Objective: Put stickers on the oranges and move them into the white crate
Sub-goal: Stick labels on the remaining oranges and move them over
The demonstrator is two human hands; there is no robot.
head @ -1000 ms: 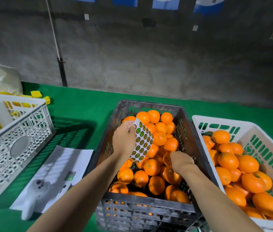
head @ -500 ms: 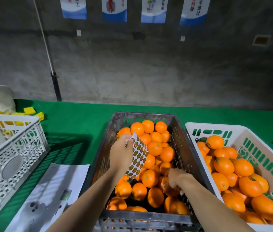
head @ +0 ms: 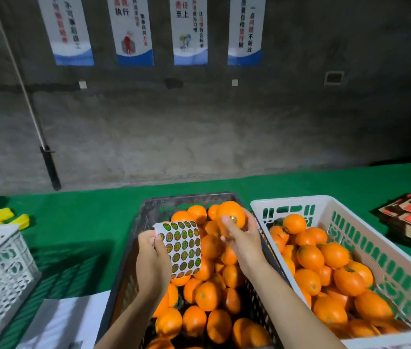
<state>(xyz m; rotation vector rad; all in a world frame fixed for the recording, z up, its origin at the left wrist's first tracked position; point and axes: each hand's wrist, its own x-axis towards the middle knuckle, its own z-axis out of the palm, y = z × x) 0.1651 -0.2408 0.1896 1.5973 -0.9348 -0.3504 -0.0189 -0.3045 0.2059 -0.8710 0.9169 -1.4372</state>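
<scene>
Orange fruit sits gripped in the right hand, sticker facing near; left hand pinches the upright sticker sheet.

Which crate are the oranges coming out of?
The dark grey crate in the middle; the right hand holds an orange above it. The white crate stands right of it.

Surface: matt green cloth. Dark crate: dull slotted plastic. White crate: smooth plastic. Oranges: waxy sheen, faintly dimpled peel. Sticker sheet: paper backing, shiny iridescent stickers. Wall: rough concrete.
</scene>
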